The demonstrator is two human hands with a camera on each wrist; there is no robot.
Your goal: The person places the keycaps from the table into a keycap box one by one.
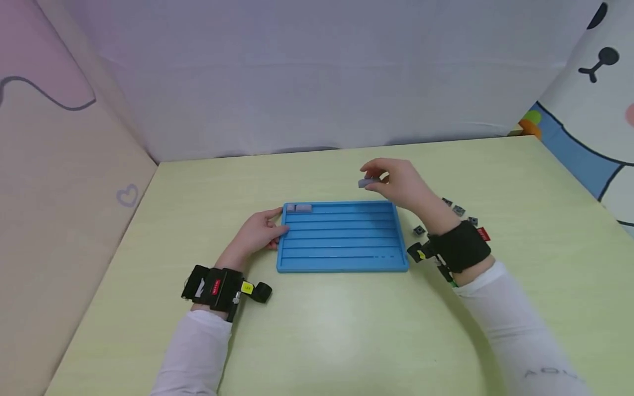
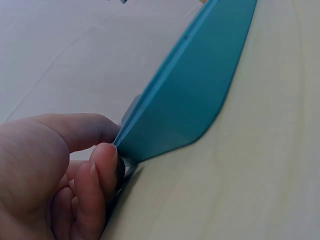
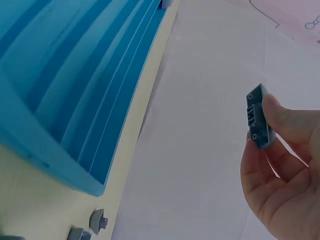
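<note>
A blue ridged tray (image 1: 342,242) lies on the table, and my left hand (image 1: 260,228) pinches its left edge near the upper corner. In the left wrist view, thumb and fingers meet at the corner of the tray (image 2: 185,85). Two grey keycaps (image 1: 303,208), one short and one longer, sit side by side at the left end of the top row. Above the tray's upper right corner, my right hand (image 1: 396,179) holds a long grey keycap (image 1: 367,182) between thumb and fingers. The right wrist view shows the hollow underside of this keycap (image 3: 257,117), with its stem mounts.
Several loose keycaps (image 1: 419,230) lie on the table (image 1: 327,330) right of the tray, some partly behind the right forearm. A pale cloth wall (image 1: 317,82) stands along the table's far edge. A patterned panel (image 1: 89,220) borders the left side.
</note>
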